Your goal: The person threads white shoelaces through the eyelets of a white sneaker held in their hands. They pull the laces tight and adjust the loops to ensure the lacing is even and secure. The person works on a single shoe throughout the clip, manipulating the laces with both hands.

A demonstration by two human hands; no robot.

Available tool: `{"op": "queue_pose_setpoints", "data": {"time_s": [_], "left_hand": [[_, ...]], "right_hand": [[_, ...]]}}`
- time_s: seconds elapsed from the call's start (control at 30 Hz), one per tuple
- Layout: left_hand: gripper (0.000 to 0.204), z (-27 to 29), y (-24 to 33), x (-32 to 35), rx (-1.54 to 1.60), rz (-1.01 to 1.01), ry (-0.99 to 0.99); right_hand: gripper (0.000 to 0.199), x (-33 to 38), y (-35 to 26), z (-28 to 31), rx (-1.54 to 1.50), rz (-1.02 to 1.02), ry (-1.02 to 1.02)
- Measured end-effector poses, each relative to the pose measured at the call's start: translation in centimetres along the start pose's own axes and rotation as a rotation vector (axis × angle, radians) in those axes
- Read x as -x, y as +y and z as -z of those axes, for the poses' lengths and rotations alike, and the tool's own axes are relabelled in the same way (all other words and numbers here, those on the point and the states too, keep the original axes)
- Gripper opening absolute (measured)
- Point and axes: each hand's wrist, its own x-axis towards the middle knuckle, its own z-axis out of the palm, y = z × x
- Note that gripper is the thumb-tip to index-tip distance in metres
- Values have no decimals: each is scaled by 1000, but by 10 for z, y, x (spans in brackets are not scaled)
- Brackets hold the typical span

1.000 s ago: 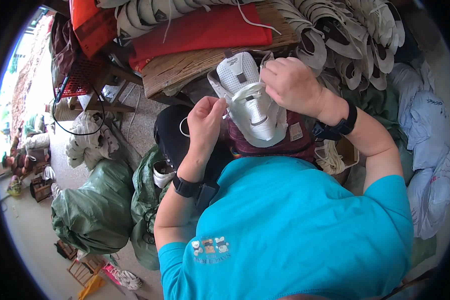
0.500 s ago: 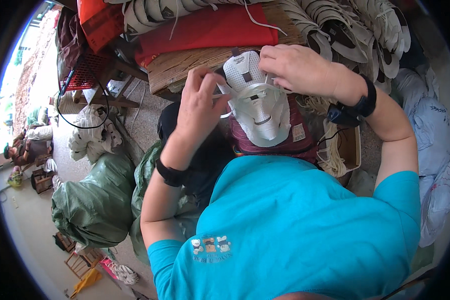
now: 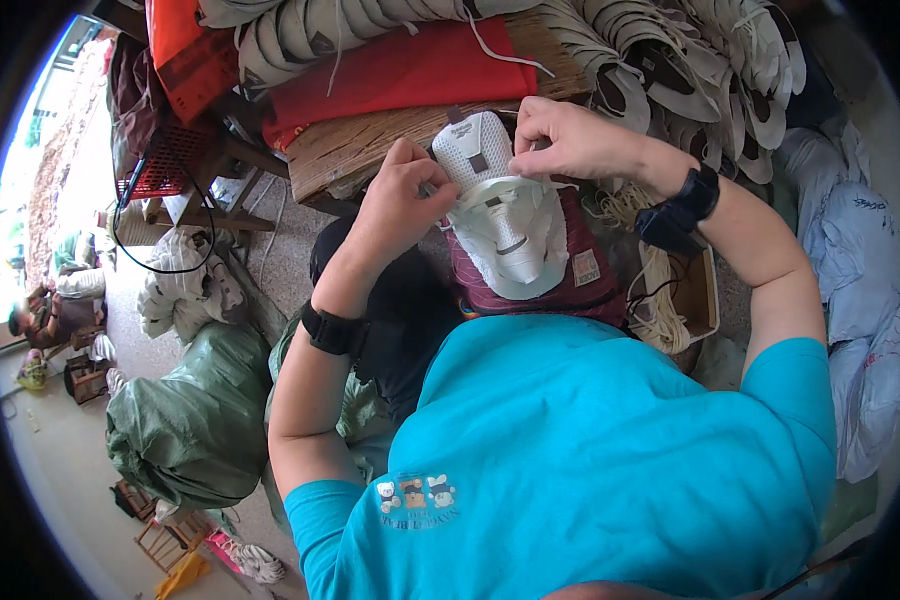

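A white shoe upper with a perforated tongue lies over a maroon striped cloth in front of me. Its tongue points away, toward the wooden bench. At the upper's left edge, my left hand is closed in a pinch. My right hand pinches at the right side of the tongue. A thin white shoelace crosses the upper between both hands, and its ends seem to run into my fingertips. The fingers partly hide the lace.
Behind the upper stands a wooden bench bearing a red cloth and rows of shoe uppers. A box of pale laces stands to the right, near white sacks. Green sacks lie left. Another person sits far left.
The loose lace loop by my left hand has gone from sight, and the lace lies closer across the upper. My right hand has shifted slightly left and down with the view.
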Motion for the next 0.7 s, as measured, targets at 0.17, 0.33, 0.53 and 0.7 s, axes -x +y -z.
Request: {"op": "queue_pose_setpoints", "data": {"time_s": [0.17, 0.33, 0.53, 0.7], "left_hand": [[21, -19, -1, 2, 110, 72, 200], [22, -23, 19, 6, 472, 62, 301], [17, 4, 48, 11, 1037, 14, 149], [13, -38, 2, 15, 366, 35, 484]], "right_hand": [[21, -4, 4, -19, -208, -90, 174], [13, 1, -35, -4, -519, -121, 68], [8, -6, -42, -2, -5, 212, 183], [8, -7, -29, -26, 527, 397, 377]]}}
